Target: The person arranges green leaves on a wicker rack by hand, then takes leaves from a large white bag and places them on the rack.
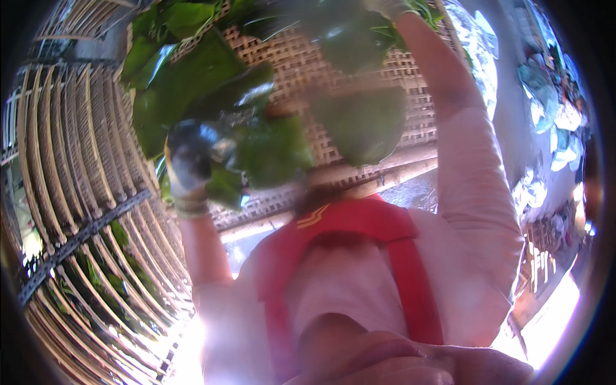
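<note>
Across the woven bamboo tray (282, 61) in the head view, broad green leaves (186, 90) covered much of the left side and the far edge, with some overlapping. The work looked partly done: bare weave showed through the middle and on the right, around a blurred, paler leaf (362, 122) near the close edge. The left hand (188, 157), in a dark, shiny glove, was at the leaves on the left; whether its fingers had closed on one could not be told. The right hand (388, 8) reached to the upper edge, beside leaves, too cut off to judge its grip. Slatted racks (70, 147) stood close on the left, and crumpled shiny sheets (539, 96) lay to the right. The red apron (401, 224) bordered the near side, perhaps limiting room there.
</note>
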The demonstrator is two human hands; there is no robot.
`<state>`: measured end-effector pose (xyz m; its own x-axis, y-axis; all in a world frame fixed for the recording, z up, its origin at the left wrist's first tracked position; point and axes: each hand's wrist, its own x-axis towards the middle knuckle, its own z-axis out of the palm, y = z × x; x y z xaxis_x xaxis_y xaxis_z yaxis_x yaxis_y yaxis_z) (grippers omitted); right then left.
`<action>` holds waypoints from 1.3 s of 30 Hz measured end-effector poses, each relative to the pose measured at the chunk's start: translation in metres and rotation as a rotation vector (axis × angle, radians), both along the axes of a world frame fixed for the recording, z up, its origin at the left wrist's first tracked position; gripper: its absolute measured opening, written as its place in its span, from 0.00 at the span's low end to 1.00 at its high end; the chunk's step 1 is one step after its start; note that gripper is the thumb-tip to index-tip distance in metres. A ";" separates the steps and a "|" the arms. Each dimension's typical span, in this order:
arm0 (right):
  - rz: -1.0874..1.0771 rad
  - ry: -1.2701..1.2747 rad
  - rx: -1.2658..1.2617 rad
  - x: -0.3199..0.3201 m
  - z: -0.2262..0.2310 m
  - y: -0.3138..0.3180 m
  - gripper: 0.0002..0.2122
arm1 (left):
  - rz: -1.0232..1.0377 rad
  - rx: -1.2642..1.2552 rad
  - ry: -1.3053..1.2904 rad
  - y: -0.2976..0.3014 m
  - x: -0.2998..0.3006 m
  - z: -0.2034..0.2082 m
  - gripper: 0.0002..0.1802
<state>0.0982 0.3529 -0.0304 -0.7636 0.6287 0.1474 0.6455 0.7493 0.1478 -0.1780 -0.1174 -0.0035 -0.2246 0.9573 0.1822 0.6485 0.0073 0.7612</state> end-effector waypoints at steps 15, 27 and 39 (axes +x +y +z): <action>0.392 0.408 -0.480 0.045 0.008 -0.288 0.22 | -0.269 -0.010 0.596 0.050 0.167 0.021 0.21; 0.334 0.569 -0.966 0.063 0.021 -0.313 0.11 | -0.260 -0.260 -2.284 0.062 0.126 -0.035 0.24; 0.339 1.508 -1.841 0.005 0.018 -0.265 0.23 | -0.241 0.244 0.087 0.109 0.073 0.038 0.16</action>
